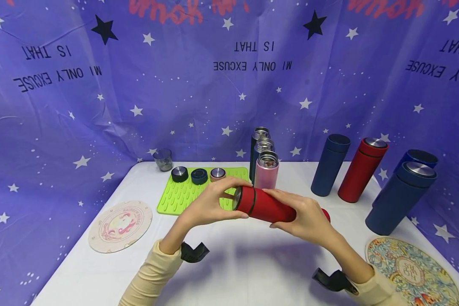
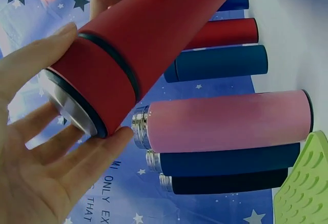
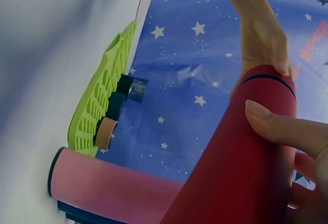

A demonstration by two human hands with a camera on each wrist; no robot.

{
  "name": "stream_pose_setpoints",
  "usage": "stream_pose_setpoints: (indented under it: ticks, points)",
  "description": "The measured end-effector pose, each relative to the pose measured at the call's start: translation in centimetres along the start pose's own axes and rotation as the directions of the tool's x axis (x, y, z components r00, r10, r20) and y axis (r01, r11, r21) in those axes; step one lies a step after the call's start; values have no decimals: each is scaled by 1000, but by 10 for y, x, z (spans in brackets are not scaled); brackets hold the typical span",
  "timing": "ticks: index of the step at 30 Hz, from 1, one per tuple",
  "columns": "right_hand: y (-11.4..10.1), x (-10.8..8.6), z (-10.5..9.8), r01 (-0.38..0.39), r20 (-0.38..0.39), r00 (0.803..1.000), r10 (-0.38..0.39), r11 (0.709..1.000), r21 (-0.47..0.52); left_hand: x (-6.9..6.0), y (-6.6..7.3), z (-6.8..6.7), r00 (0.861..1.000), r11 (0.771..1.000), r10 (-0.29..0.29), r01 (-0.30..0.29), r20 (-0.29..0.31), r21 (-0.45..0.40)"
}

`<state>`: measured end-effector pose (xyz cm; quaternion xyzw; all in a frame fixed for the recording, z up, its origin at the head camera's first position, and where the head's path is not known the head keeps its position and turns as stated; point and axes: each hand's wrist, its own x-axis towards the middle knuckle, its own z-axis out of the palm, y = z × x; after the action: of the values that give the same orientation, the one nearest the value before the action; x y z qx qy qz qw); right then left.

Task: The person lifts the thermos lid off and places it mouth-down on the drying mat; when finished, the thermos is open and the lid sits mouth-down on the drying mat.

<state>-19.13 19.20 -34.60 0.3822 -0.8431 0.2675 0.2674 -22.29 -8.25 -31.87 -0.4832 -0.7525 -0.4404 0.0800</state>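
Note:
A red thermos bottle (image 1: 271, 208) is held tilted, nearly lying, above the table, its lid (image 1: 246, 199) pointing left. My right hand (image 1: 306, 214) grips the bottle's body. Around the lid, my left hand (image 1: 210, 204) holds with thumb and fingertips; in the left wrist view its fingers spread about the steel-topped end. A dark ring marks the seam between lid and body, with the lid seated on it. Just behind stand a pink bottle (image 1: 267, 174), a blue bottle (image 2: 230, 160) and a black bottle (image 2: 230, 182), all lidless with steel necks showing.
A green mat (image 1: 176, 197) carries a black lid (image 1: 179, 174), a navy lid (image 1: 199, 176) and a pink lid (image 1: 217, 174). A glass (image 1: 163, 160) stands behind. Lidded bottles, including a red one (image 1: 361, 172), stand right. Round mats (image 1: 120, 226) lie at both sides.

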Motion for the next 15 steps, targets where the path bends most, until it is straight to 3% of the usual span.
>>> stream_pose_setpoints:
  ticks: [7, 11, 15]
  points:
    - [4, -1, -7, -82, 98, 993, 71, 990, 114, 3, 23, -7, 995, 996, 91, -90, 37, -10]
    - [7, -1, -9, -149, 153, 981, 119, 968, 203, 3, 24, -8, 992, 992, 123, -122, 42, -20]
    - [6, -1, -10, -165, 157, 979, 132, 962, 219, 3, 23, -7, 990, 990, 136, -135, 34, -34]
